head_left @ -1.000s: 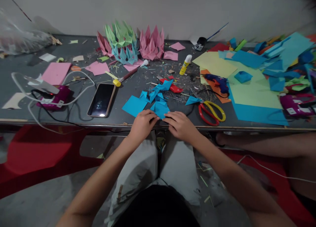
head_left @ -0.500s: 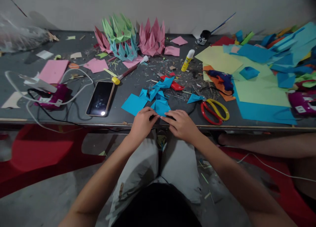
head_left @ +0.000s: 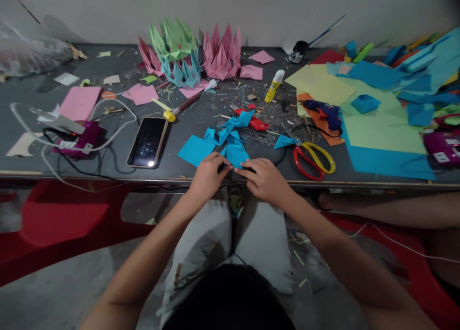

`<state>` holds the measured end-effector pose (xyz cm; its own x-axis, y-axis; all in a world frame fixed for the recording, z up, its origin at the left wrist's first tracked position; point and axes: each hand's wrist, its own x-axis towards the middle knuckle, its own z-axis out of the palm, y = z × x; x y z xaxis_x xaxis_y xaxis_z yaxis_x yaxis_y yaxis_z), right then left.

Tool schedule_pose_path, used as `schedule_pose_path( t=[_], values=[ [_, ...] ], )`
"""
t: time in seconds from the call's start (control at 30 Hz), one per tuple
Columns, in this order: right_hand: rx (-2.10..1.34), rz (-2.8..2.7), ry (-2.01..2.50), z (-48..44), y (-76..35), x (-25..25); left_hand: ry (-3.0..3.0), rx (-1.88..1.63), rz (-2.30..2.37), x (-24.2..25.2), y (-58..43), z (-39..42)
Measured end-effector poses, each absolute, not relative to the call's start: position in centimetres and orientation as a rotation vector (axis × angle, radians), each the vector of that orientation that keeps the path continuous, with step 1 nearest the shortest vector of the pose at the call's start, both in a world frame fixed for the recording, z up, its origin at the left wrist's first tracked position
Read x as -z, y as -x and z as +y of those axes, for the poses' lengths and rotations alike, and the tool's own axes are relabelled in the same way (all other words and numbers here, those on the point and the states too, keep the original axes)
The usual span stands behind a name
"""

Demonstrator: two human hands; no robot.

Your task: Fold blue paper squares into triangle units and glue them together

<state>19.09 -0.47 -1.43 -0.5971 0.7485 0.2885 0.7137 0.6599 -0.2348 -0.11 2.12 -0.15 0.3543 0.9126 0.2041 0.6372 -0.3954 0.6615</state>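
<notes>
Blue origami paper [head_left: 235,153], at the front of the counter [head_left: 171,151]: my left grip [head_left: 209,173] pinches its near edge; my right grip [head_left: 266,178] lies fingertips-down on it, pinching or not, I cannot tell. For a crisp crease, I should align edges, then press evenly outward.

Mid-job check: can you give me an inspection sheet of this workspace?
Surface: dark table, littered with paper scraps.
Job's things: blue sheet near the front edge; folded blue pieces just beyond; blue square to its left.
Clutter: phone at left, scissors at right, glue stick and paper crowns farther back.
Hands: left hand and right hand have fingers at the sheet's near edge; grip unclear.
Cables: white cable looped at left; black cable near the front edge.
Surroundings: red stool at left; another person's bare limb at right.
</notes>
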Motion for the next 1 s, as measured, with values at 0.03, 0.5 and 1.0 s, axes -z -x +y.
schedule_pose_path(
  t=[0.03,0.5,1.0],
  values=[
    [-0.138,-2.516,1.148,-0.4,-19.1,1.4,-2.153,-0.759,1.332,0.0,0.3,2.2],
    [-0.237,-2.434,1.14,-0.3,-19.2,1.2,-2.625,-0.535,1.221,0.1,2.9,-0.3],
    [-0.223,-2.476,1.295,0.6,-17.4,-0.5,-2.118,-0.553,1.881,-1.8,-0.5,3.2]
  ],
)
